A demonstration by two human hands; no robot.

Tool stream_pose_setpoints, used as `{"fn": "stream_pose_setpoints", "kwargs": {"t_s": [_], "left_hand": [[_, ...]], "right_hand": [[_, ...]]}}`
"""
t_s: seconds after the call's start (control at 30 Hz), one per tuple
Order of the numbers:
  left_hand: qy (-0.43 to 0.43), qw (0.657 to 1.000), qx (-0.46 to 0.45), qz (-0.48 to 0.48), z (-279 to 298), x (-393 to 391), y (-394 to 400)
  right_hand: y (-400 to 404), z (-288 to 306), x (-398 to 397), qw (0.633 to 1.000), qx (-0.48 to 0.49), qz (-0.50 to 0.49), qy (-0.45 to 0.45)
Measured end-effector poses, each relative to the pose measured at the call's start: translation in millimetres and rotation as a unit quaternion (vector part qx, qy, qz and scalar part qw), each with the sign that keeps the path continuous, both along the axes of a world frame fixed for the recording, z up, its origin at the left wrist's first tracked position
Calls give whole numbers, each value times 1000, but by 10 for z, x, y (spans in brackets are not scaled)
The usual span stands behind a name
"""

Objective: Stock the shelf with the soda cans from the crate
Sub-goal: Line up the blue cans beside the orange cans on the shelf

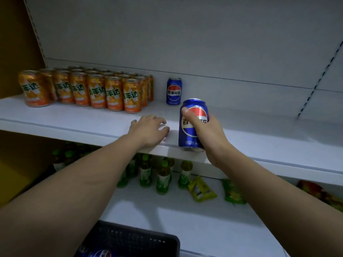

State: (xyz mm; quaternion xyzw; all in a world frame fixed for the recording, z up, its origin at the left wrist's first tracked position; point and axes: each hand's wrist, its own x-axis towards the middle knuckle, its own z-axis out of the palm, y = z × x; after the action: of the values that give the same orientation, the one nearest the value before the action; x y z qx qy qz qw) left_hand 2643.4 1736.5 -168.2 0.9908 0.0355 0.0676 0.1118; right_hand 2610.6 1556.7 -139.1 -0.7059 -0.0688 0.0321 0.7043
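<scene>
While gripped upright in the right hand [207,134], thumb across the label and fingers curled behind: blue can [192,125], smooth glossy cylinder, red-white-blue globe emblem, white Chinese characters partly covered by the thumb, small white print near the base too blurred to read. Held at the front edge of the shelf [74,115], base level with the lip, contact with the board not determinable. Farther back on the same shelf, standing alone and apart: second blue can [174,91], same globe, legible as 百事可乐. To its left, packed in rows several deep: orange cans [89,89], shiny metal, green-and-white characters ending 年达, first character unclear. Rested flat on the shelf edge, fingers straight and spread, grasping nothing: left hand [150,129]. Shelf and back panel matte white, flat, with perforated uprights at the sides. On the lower shelf: green bottles [163,175] with pale labels, crinkled yellow-green packets [202,189]. At bottom: crate [141,240], dark plastic mesh, blue can tops within.
</scene>
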Motion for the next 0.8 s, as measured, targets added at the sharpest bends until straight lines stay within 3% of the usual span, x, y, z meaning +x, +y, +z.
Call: {"fn": "stream_pose_setpoints", "kwargs": {"t_s": [0.1,0.2,0.5,0.7,0.8], "left_hand": [[41,999,5,-9,-38,243,87],[29,1000,4,-10,-88,328,112],[14,1000,-6,-21,-130,280,122],[11,1000,-14,-19,-139,270,104],[14,1000,-11,-19,-134,269,98]], "right_hand": [[67,4,406,999,38,-29,6],[158,33,900,995,75,-56,-28],[481,-139,2268,979,-17,-128,-160],[476,-264,2560,974,-41,-163,-153],[487,-342,2583,961,-99,-178,-188]]}}
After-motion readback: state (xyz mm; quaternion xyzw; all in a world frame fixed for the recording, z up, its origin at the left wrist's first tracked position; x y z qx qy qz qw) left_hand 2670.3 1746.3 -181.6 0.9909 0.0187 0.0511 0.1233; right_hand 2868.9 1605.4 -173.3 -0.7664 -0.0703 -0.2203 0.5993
